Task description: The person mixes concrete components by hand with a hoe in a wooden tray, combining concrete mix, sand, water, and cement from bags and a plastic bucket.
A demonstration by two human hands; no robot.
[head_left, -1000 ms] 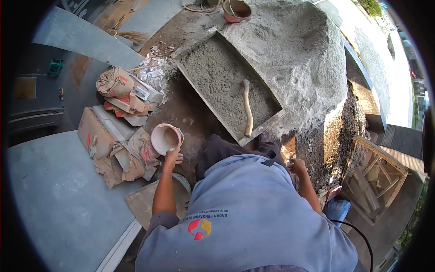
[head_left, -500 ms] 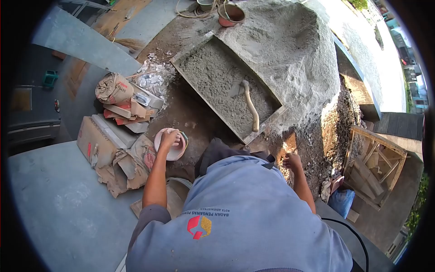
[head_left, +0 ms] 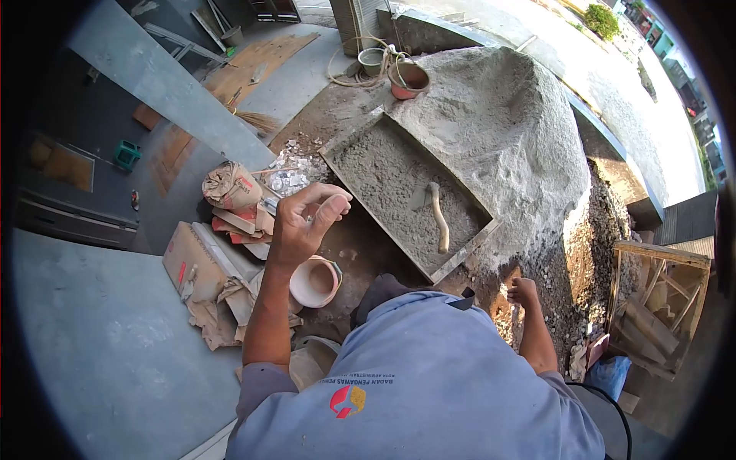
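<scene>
My left hand (head_left: 308,224) is raised above a pale pink bucket (head_left: 334,283), its fingers curled toward the thumb. A small pale spot shows between the fingers, too small to name. My right hand (head_left: 523,292) hangs low beside my body, fingers closed in a loose fist with nothing seen in it, over gravelly ground. In front of me a shallow mixing box (head_left: 349,146) holds wet grey mortar (head_left: 387,180). A hoe with a curved wooden handle (head_left: 439,218) rests in it, blade in the mortar.
A large sand heap (head_left: 502,130) lies behind the box, with a reddish bucket (head_left: 409,80) at its edge. Cement bags (head_left: 232,186) and a cardboard box (head_left: 193,257) are stacked at left. At right stands a wooden frame (head_left: 661,249) with boards; a blue-grey surface (head_left: 100,330) fills the lower left.
My left hand has risen from the rim of the pale pink bucket to above it, nearer the camera. The right hand has curled more closed. The view has tilted upward.
</scene>
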